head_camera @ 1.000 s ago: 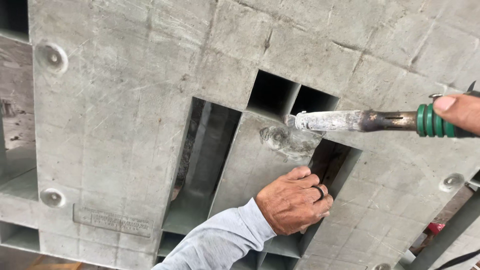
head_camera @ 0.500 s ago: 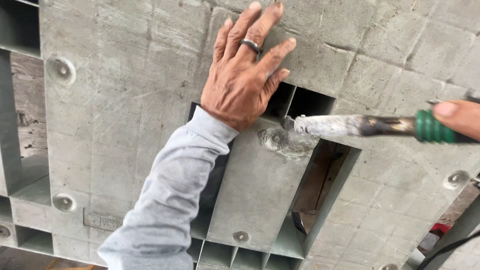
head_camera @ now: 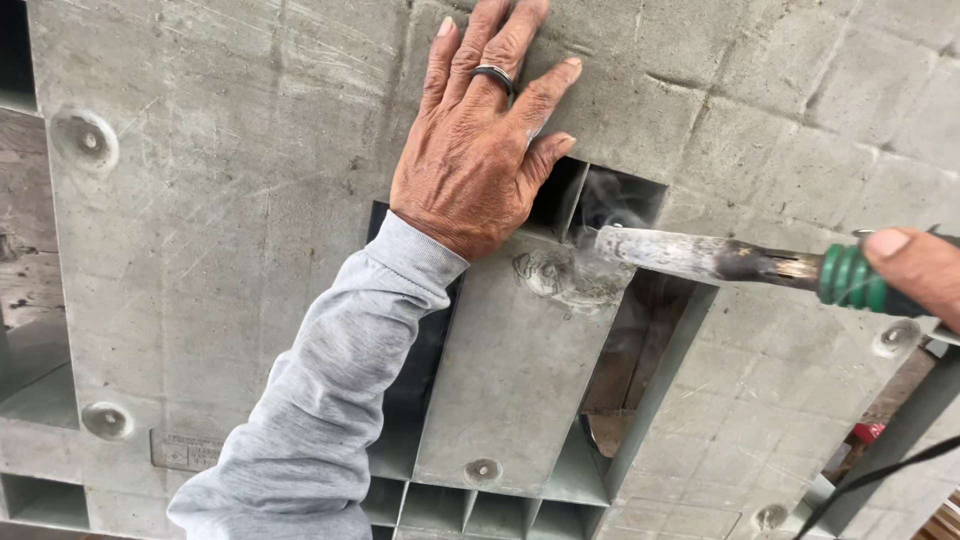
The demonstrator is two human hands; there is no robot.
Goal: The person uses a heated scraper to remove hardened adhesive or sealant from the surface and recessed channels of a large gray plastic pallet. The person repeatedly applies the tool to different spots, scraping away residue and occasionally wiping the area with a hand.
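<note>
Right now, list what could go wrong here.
The left hand lies flat on the grey plastic panel beside the smoking tip of the hot iron; a slip could burn it. Smoke rises near the face, so fumes may be inhaled. The right hand grips close to the metal shaft.

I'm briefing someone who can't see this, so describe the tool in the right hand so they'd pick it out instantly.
Start at the big grey slotted panel. From its right edge the right hand holds a heated iron pointing left, tip at a melted patch beside the left hand. Its ribbed green handle and smoking, scorched metal shaft single it out.
</note>
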